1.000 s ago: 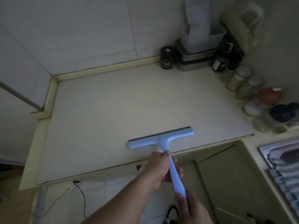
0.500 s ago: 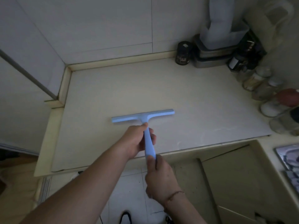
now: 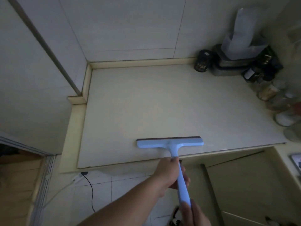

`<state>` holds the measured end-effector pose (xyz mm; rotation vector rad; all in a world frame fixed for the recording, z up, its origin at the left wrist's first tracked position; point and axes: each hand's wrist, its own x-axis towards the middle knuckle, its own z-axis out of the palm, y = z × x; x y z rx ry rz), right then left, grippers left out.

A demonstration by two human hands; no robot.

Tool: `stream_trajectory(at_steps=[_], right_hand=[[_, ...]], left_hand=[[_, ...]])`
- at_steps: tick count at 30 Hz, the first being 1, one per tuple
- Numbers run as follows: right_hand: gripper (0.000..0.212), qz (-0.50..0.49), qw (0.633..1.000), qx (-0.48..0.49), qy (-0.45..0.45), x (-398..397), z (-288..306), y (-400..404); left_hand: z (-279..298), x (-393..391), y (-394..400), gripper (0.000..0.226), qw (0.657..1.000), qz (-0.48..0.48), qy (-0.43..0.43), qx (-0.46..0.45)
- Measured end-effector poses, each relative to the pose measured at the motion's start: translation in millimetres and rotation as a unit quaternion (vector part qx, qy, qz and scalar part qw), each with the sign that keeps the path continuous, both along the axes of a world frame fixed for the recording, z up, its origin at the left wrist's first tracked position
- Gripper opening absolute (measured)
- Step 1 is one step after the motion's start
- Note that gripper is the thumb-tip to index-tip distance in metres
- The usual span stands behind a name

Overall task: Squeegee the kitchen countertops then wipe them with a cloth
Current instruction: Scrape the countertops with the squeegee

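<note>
Left hand (image 3: 169, 175) wrapped around upper handle of blue squeegee (image 3: 171, 143); right hand (image 3: 193, 212) gripping handle end, likely for steady pulling force. Blade flat on countertop (image 3: 146, 103) close to its front edge, right of middle. Jars (image 3: 267, 93) crowded along right edge, out of the blade's path.

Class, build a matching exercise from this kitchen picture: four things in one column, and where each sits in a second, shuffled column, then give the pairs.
Things:
1. squeegee blade
2. left hand
3. right hand
4. black jar

Places:
A. at the tail end of the squeegee handle
B. against the back wall, beside stacked containers
C. on the countertop near its front edge
D. around the upper handle, just off the counter edge

Pairs: 1-C, 2-D, 3-A, 4-B
</note>
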<state>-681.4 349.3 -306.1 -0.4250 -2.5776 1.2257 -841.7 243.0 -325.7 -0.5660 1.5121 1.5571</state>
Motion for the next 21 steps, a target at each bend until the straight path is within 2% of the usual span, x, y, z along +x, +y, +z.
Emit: stream_trajectory(at_steps=[1,3,4,5,6,7,8,9,10,12,17,20,21], right_hand=[[0.013,0.067,0.995,-0.027,-0.069,-34,-3,-42],[0.021,-0.01,0.996,0.028,-0.082,-42,-18,-43],[0.028,-0.026,0.995,0.018,-0.099,-51,-13,-45],[0.029,0.037,0.987,0.006,-0.156,-54,4,-49],[0.019,0.096,0.978,0.008,-0.184,-52,17,-57],[0.014,0.121,0.976,-0.016,-0.179,-57,19,-68],[0.036,0.098,0.983,0.003,-0.152,-72,16,-82],[0.046,0.097,0.983,0.001,-0.159,-79,4,-91],[0.047,0.119,0.979,0.02,-0.163,-87,2,-102],[0.039,0.111,0.973,-0.033,-0.201,-102,1,-120],[0.035,0.08,0.963,-0.07,-0.249,-112,-8,-148],[0.028,0.024,0.949,-0.15,-0.278,-110,-4,-148],[0.027,0.019,0.945,-0.15,-0.291,-106,-1,-149]], left_hand=[[1,-2,-2,0.035,1.0,0.0,0.0,0.009],[9,-10,-7,0.035,0.999,0.003,0.005,0.032],[13,-15,-12,0.035,0.999,0.006,0.013,0.041],[18,-22,-17,0.035,0.999,0.01,0.027,0.045],[21,-29,-25,0.035,0.998,0.017,0.04,0.044],[25,-37,-34,0.036,0.998,0.027,0.05,0.042],[27,-45,-45,0.037,0.997,0.039,0.055,0.037],[27,-54,-57,0.037,0.997,0.05,0.059,0.03],[26,-62,-69,0.039,0.996,0.056,0.062,0.02],[21,-73,-89,0.041,0.996,0.059,0.063,0.005],[9,-77,-109,0.041,0.997,0.044,0.06,-0.026],[3,-72,-108,0.042,0.997,0.037,0.054,-0.03],[2,-68,-108,0.042,0.997,0.041,0.051,-0.032]])
